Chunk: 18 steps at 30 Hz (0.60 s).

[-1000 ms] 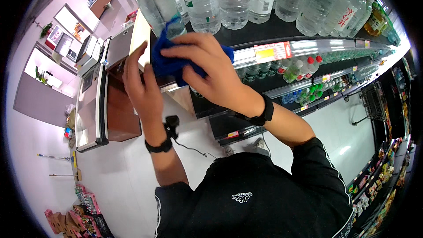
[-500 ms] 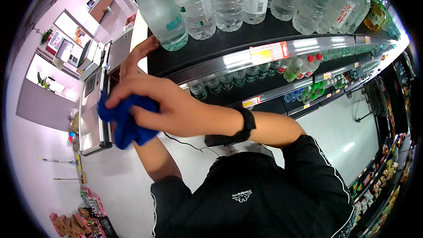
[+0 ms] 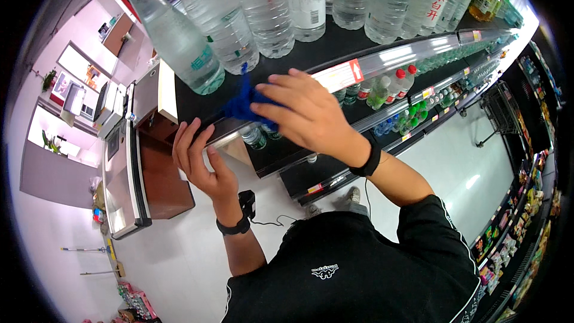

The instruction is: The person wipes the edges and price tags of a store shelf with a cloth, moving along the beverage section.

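Under the fingers of my right hand is a blue cloth, pressed against the front of the black shelf. My left hand is at the left front corner of that shelf, fingers spread and holding nothing; whether its fingertips touch the edge is hard to tell. A clear tapered bottle with a pale green cap stands just beyond the cloth. To its right, large clear water bottles line the shelf. A red-and-white price tag sits in the shelf's clear front strip, beside my right fingers.
Lower shelves hold smaller bottles with red and green caps. At left stands a counter with brown panels. A black shopping cart is on the right, near shelves of packaged goods. A dark cable lies on the floor.
My right hand has brought the blue cloth from the left, in front of my left arm, onto the shelf front. My left hand has come nearer to me. The view has shifted.
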Motion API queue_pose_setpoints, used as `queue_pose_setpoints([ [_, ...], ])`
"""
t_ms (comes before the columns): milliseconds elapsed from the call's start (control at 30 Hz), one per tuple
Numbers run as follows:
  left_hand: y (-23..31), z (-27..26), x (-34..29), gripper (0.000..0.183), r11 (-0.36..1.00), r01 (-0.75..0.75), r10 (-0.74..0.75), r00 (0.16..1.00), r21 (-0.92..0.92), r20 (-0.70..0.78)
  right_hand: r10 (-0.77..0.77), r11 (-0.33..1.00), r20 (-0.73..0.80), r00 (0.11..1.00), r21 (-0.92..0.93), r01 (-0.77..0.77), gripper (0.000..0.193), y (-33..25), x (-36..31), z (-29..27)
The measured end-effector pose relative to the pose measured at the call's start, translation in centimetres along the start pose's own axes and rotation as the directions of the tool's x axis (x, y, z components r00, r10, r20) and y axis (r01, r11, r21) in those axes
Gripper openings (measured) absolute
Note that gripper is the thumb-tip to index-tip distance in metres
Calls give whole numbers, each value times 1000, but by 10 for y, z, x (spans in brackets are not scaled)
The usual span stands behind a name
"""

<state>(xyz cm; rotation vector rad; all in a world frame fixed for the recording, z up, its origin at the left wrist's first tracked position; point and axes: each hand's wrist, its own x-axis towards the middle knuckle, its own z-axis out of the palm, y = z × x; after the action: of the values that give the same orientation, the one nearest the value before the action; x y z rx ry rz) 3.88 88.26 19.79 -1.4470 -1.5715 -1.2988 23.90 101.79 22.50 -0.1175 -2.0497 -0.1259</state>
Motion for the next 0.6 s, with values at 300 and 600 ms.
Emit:
queue_pose_setpoints([
  [300,1,1,2,36,995,66,-65,998,-74,11,171,963,-153,973,-182,-198,47,67,-53,-69],
  [600,25,25,105,58,888,453,-454,840,75,298,345,895,-385,856,-141,-424,42,82,-80,-78],
])
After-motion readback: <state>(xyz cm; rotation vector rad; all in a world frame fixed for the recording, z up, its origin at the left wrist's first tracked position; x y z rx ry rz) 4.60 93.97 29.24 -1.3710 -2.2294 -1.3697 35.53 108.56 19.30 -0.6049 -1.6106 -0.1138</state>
